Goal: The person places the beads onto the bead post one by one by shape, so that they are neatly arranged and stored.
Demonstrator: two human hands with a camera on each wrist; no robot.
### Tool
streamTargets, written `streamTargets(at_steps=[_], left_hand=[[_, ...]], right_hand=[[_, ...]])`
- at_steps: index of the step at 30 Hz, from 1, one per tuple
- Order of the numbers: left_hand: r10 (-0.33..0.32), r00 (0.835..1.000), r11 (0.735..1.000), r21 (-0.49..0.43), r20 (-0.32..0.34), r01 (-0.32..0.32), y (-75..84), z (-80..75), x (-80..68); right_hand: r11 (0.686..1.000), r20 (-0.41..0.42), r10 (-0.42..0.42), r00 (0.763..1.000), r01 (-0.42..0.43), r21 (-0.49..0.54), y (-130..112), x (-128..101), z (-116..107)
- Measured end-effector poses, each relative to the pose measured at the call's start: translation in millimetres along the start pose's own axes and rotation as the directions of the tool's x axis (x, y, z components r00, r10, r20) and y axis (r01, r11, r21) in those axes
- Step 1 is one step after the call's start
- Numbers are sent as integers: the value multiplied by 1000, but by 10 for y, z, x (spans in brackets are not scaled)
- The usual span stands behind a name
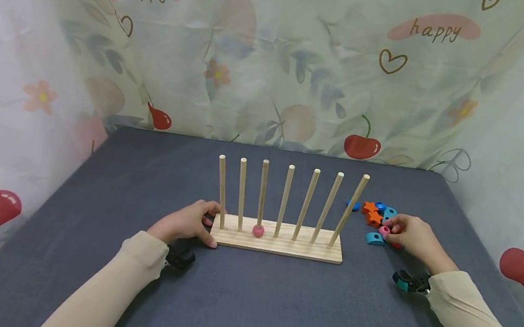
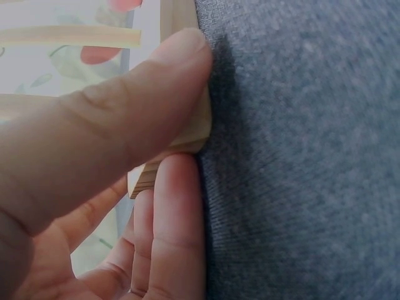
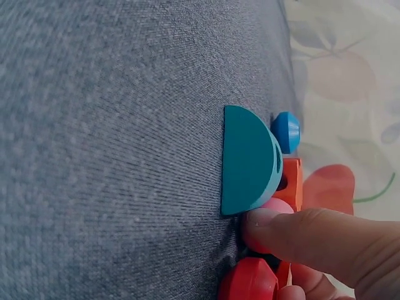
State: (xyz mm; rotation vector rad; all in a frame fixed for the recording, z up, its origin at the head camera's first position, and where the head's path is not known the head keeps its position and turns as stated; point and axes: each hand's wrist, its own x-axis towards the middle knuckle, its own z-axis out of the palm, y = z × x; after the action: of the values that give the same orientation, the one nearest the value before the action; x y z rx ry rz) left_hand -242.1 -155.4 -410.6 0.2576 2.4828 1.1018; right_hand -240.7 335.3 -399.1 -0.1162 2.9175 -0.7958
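Note:
A wooden peg board [image 1: 300, 251] with several upright pegs stands on the table, and a pink bead [image 1: 258, 231] sits at the foot of its third peg from the left. My left hand [image 1: 193, 221] grips the board's left end, its thumb along the front edge in the left wrist view and the fingers against the end face. At the right, my right hand [image 1: 412, 237] pinches another pink bead [image 1: 384, 231] among loose beads. In the right wrist view that bead is partly behind the thumb, right beside a teal half-round bead [image 3: 247, 162].
Around the right hand lie orange star beads [image 1: 370, 208], blue beads [image 1: 354, 205], another light-blue bead [image 1: 389, 213] and a red bead [image 3: 250, 281]. The dark grey cloth [image 1: 264, 305] covers the table. A patterned curtain [image 1: 263, 76] hangs behind and at both sides.

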Motion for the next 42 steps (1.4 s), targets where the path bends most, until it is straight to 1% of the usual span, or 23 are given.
streamTargets(at_steps=[4, 7, 9, 12, 16, 18, 25, 27, 28, 30, 33, 35, 38, 42], left_hand=[[7, 1000, 1000, 4, 2, -7, -18, 6, 17], [12, 1000, 1000, -2, 10, -12, -14, 0, 10], [6, 1000, 1000, -14, 13, -5, -1, -8, -4], [22, 1000, 1000, 4, 20, -22, 21, -23, -31], [21, 1000, 1000, 6, 19, -21, 20, -18, -24], [3, 1000, 1000, -9, 17, -3, 6, -7, -6], [2, 1000, 1000, 8, 18, -2, -3, 4, 13], [-8, 1000, 1000, 4, 13, 8, 0, 4, 10], [-3, 1000, 1000, 9, 15, 3, 1, 0, 8], [-1, 1000, 1000, 8, 15, 1, 1, -5, 7], [-3, 1000, 1000, 1, 16, 3, -7, -11, 10], [-4, 1000, 1000, -6, 17, 4, -9, -13, 8], [6, 1000, 1000, -8, 19, -5, -12, -15, 1], [16, 1000, 1000, -8, 19, -15, -22, -14, 5]], right_hand=[[1000, -11, 5, 1000, -6, -10, -9, -8, -7], [1000, -36, 21, 999, -21, -8, -43, -30, -37], [1000, -50, 30, 998, -30, 8, -81, -55, -73], [998, -73, 38, 997, -34, 55, -166, -110, -138], [993, -115, 44, 992, -31, 113, -315, -189, -214], [991, -139, 38, 990, -20, 133, -395, -222, -248], [981, -228, -1, 974, 45, 189, -725, -349, -375], [974, -259, -19, 966, 77, 212, -836, -378, -413], [970, -280, -27, 960, 92, 223, -891, -390, -429], [959, -329, -43, 943, 131, 250, -1009, -413, -456], [929, -413, -72, 908, 212, 304, -1192, -459, -484], [896, -463, -94, 881, 278, 347, -1326, -504, -496], [828, -509, -131, 851, 376, 416, -1532, -589, -509], [712, -554, -178, 813, 495, 498, -1775, -690, -503]])
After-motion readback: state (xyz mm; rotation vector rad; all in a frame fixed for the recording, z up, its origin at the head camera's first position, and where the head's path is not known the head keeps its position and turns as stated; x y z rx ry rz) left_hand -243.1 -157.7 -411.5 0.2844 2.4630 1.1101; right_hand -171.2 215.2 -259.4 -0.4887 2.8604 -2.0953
